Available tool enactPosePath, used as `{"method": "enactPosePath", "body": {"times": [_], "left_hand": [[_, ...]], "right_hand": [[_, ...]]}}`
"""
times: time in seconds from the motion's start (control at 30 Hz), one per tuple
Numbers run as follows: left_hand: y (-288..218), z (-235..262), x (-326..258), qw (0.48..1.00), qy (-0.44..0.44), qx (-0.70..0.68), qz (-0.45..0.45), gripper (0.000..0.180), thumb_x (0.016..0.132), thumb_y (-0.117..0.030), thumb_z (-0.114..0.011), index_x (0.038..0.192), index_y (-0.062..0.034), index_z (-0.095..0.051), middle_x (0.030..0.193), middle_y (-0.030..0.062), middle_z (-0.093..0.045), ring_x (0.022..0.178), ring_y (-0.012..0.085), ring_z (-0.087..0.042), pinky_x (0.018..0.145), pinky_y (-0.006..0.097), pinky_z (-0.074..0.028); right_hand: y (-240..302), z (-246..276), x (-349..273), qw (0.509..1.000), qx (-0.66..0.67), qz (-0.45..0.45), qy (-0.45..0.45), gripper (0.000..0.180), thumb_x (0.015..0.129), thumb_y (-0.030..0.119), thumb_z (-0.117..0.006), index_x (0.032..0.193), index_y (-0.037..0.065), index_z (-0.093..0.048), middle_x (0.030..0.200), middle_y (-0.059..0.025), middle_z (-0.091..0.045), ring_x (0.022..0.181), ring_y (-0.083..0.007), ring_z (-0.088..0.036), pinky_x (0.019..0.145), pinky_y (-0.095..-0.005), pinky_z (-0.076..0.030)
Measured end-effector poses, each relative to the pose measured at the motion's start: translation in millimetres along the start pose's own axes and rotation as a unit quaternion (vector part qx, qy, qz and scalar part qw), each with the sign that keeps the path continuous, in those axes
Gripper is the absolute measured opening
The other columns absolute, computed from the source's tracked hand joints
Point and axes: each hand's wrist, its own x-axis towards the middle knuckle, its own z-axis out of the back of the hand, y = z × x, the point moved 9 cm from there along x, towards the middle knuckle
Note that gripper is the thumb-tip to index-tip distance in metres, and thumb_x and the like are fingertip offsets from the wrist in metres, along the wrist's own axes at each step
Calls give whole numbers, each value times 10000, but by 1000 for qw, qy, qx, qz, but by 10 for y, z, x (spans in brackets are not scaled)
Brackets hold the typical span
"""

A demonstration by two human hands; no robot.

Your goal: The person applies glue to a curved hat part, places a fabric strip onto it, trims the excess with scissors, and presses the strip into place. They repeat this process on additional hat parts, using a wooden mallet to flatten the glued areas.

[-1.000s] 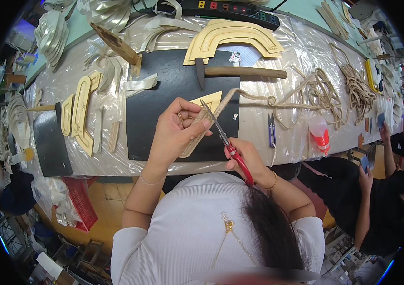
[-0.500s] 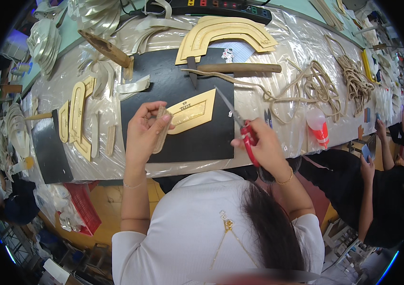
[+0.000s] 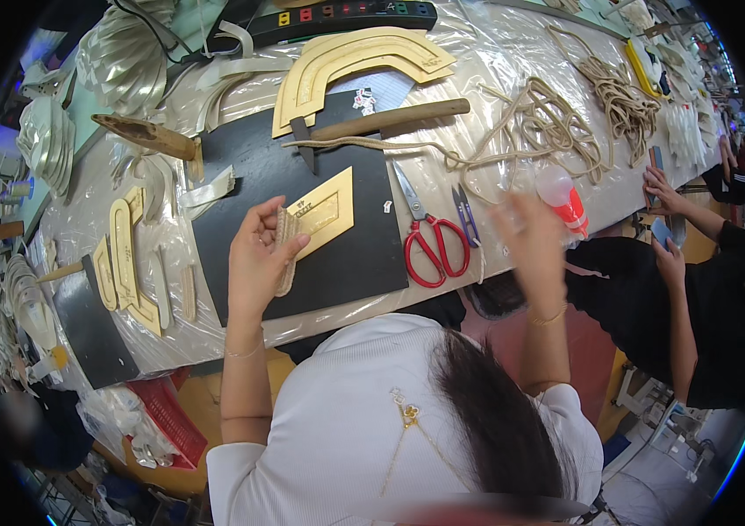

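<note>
My left hand (image 3: pixel 252 254) grips a beige, woven-looking strip (image 3: pixel 285 230), held upright between thumb and fingers. Just behind it, a pale yellow template (image 3: pixel 330 210) with a cut slot lies on a black mat (image 3: pixel 350 276). Red-handled scissors (image 3: pixel 420 216) rest on the plastic-covered table, by the mat's right edge. To their right, my right hand (image 3: pixel 530 245) is smeared by motion beside a clear bottle with a red-orange lower part (image 3: pixel 568 209); its fingers cannot be made out. Slim dark pen-like tools (image 3: pixel 466 217) lie between the scissors and this hand.
A hammer (image 3: pixel 399 120) lies across the mat's far side, touching a curved yellow template (image 3: pixel 302 74). Loose beige cord (image 3: pixel 556 131) is heaped at the far right. More yellow templates (image 3: pixel 122 254) lie left. At the right, another person's hand (image 3: pixel 670 254) holds a small bluish piece.
The scissors have left my right hand and now lie on the table. That hand has moved right, towards the bottle. My left hand still holds the strip. The view has shifted slightly.
</note>
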Motion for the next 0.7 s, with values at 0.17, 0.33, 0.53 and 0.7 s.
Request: {"method": "enactPosePath", "body": {"times": [0.17,0.33,0.53,0.7], "left_hand": [[39,-74,-76,982,41,-175,58,512,835,31,-734,1308,39,-539,1067,86,-628,897,103,-622,769,225,-539],[35,-184,-129,960,50,-258,95,473,847,15,-726,1280,31,-538,975,84,-657,817,121,-654,708,232,-559],[-178,-421,-152,941,76,-318,84,282,852,9,-711,1084,-14,-553,885,100,-664,706,146,-672,607,252,-578],[-451,-713,-254,916,164,-356,85,274,846,18,-729,1074,-6,-580,938,83,-669,788,120,-669,712,247,-589]], "right_hand": [[-1087,497,404,987,-109,-78,-86,697,730,238,-845,1301,-19,-541,1168,-214,-632,1059,-362,-621,908,-419,-503],[-1273,327,465,990,-102,-99,-16,770,703,249,-872,1331,-15,-513,1224,-241,-613,1092,-339,-628,938,-411,-500],[-427,1104,421,881,429,57,-194,888,671,434,-894,1328,-24,-511,1314,-163,-576,1126,-268,-626,957,-425,-525],[750,661,583,494,853,162,-39,1289,501,907,-656,1280,-103,-466,1125,-187,-560,1022,-337,-629,893,-469,-548]]}}
